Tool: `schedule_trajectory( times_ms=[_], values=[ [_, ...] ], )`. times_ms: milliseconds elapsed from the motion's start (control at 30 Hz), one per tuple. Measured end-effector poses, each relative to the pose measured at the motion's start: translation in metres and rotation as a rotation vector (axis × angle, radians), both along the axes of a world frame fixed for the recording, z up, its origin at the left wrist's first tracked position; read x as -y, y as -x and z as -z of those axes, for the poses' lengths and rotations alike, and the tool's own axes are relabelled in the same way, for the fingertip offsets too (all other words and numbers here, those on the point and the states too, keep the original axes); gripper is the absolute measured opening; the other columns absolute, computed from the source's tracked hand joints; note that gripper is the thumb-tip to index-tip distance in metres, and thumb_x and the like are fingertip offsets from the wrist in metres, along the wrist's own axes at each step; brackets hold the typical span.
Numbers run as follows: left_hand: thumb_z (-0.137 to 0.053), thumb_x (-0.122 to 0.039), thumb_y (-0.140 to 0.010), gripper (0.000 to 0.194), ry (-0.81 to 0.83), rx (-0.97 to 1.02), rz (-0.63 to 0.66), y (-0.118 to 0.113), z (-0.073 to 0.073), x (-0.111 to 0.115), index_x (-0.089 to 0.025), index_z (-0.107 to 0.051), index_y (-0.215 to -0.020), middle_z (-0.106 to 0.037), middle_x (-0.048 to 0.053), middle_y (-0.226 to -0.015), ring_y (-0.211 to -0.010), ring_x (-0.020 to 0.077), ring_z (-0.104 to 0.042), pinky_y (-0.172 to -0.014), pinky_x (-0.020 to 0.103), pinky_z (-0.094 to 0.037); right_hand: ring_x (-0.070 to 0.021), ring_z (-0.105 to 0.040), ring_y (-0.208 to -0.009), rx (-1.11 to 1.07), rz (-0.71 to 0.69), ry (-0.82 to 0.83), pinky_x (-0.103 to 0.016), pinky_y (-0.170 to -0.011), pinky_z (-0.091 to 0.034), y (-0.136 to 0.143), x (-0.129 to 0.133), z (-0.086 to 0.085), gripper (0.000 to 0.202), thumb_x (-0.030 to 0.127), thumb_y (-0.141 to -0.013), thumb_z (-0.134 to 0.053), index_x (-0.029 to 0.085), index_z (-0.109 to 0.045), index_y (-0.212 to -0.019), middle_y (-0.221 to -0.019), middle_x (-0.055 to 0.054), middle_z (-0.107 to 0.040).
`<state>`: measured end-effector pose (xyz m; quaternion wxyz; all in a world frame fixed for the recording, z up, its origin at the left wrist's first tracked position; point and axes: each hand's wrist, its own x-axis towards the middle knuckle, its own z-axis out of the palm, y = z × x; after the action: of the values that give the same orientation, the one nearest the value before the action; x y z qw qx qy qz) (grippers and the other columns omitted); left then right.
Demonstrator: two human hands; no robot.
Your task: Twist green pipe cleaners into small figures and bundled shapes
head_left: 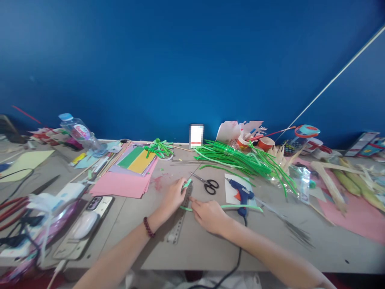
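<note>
My left hand (pixel 173 196) is closed, with a short light-green pipe cleaner piece (pixel 187 184) pinched between thumb and fingers. It is over the upper end of a clear ruler (pixel 176 229) lying on the table. Just right of the ruler, my right hand (pixel 209 216) is closed on a long light-green pipe cleaner (pixel 236 207). One end of that pipe cleaner pokes out across the ruler, the other out to the right behind the hand. Black-handled scissors (pixel 210 186) lie spread beyond my hands.
A blue glue gun (pixel 243 192) rests on white paper to the right, its cord running to the front edge. Behind it lies a bundle of green pipe cleaners (pixel 237 158). Pink paper (pixel 120 184), a phone (pixel 87 228) and a plastic bottle (pixel 81 132) are on the left.
</note>
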<state>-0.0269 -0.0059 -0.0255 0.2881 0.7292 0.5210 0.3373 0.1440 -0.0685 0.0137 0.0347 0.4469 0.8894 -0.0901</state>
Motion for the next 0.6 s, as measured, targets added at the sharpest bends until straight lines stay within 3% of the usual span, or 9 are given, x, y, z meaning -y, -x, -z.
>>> schedule_trajectory(
  times_ms=[67,167,600],
  values=[
    [-0.052,-0.015,-0.078,0.01,-0.039,-0.076,-0.001,-0.0002,0.0009,-0.0002,-0.021,-0.059,-0.08,-0.062,0.004,-0.081,-0.078,0.0198,-0.056,-0.075,0.031,-0.044,-0.0206,-0.068,-0.084,0.001,0.013,0.003,-0.028,-0.07,-0.052,0.0019,0.0026,0.0023,0.031,0.022,-0.09,-0.037,0.016,-0.057,-0.114,-0.136,-0.014,-0.049],
    [-0.049,-0.018,-0.08,0.012,-0.063,-0.152,0.011,0.0009,0.0009,-0.0001,-0.02,-0.059,-0.073,-0.06,0.004,-0.082,-0.076,0.0177,-0.056,-0.074,0.029,-0.044,-0.021,-0.069,-0.08,0.002,0.02,0.002,-0.03,-0.067,-0.053,0.0043,0.0059,0.0051,0.031,0.021,-0.088,-0.039,0.015,-0.056,-0.114,-0.137,-0.016,-0.047],
    [-0.053,-0.028,-0.082,0.018,-0.048,-0.18,0.046,0.008,0.0007,-0.0012,-0.019,-0.066,-0.073,-0.064,0.005,-0.076,-0.07,0.0178,-0.059,-0.066,0.027,-0.042,-0.0201,-0.069,-0.076,-0.062,0.059,-0.009,-0.029,-0.065,-0.051,0.0058,0.0088,0.01,0.03,0.02,-0.087,-0.039,0.015,-0.058,-0.109,-0.135,-0.016,-0.05]
  ],
)
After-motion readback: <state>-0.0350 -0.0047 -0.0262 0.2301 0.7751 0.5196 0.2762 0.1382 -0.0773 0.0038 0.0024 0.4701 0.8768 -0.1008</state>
